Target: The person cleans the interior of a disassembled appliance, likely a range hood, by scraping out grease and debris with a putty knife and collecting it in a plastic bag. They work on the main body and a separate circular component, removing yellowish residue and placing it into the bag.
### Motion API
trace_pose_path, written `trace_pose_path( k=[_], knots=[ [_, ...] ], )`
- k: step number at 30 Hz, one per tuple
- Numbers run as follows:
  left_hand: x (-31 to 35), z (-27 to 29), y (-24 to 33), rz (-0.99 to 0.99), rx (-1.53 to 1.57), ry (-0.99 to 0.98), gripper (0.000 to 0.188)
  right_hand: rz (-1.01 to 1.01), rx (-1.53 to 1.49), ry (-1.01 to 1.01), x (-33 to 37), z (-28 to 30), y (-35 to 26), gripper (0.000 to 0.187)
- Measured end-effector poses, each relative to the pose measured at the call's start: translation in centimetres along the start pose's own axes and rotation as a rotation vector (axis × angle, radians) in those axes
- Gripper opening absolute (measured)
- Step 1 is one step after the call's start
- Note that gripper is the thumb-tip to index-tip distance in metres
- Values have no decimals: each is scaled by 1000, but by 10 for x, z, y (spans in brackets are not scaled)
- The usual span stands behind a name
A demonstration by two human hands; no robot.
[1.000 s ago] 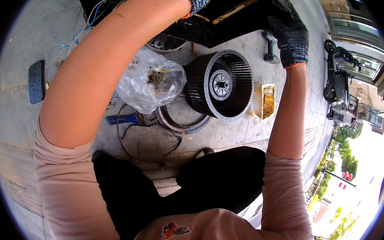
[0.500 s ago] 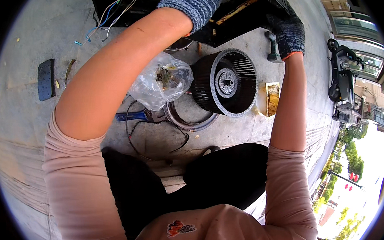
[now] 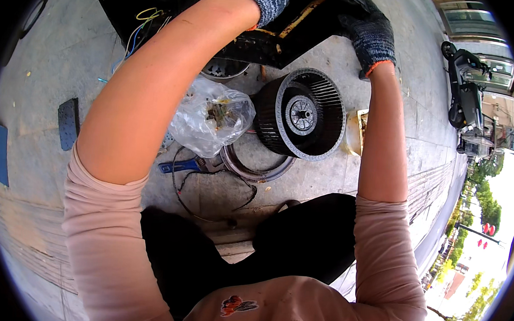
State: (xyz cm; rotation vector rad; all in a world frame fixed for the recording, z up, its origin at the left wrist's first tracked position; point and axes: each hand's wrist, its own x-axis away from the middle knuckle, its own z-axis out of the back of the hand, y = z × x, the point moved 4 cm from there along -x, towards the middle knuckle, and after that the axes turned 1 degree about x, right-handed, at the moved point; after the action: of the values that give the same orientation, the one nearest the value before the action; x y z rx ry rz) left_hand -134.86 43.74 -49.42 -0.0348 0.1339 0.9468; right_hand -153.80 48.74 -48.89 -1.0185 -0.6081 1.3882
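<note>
A large black metal casing [image 3: 316, 33] with rusty yellow-brown strips fills the top of the view. My right hand [image 3: 372, 41], in a dark knitted glove with an orange cuff, grips the casing's right edge. My left hand [image 3: 264, 1], gloved alike, reaches over the casing; its fingers lie beyond the upper edge of the picture. Thin yellow, blue and white wires [image 3: 137, 35] hang from the casing's left side, partly behind my left forearm. A dark squirrel-cage blower wheel [image 3: 301, 113] lies on the paving below the casing.
Beside the wheel are a clear plastic bag of small parts [image 3: 210, 117], a metal ring [image 3: 262, 175], a blue-handled adjustable wrench [image 3: 181, 165] with a black cable, and a grimy tub [image 3: 356, 134]. A dark slab [image 3: 68, 123] lies left. A scooter [image 3: 467, 90] stands far right.
The casing has shifted leftward and slightly nearer, with both hands moving along. My right hand now mostly covers the dark tool on the ground. More of the round metal part under the casing shows.
</note>
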Motion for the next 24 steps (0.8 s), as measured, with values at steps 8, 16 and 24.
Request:
trace_pose_path(
  k=[8,16,24],
  knots=[
    [-5,9,24,25,-93,-43,31,76,145,-32,-2,0,4,59],
    [-15,-27,19,-21,37,98,33,8,497,80,-14,7,16,62],
    [41,-61,9,-26,-42,-243,37,-10,413,28,-11,2,11,67]
  ],
)
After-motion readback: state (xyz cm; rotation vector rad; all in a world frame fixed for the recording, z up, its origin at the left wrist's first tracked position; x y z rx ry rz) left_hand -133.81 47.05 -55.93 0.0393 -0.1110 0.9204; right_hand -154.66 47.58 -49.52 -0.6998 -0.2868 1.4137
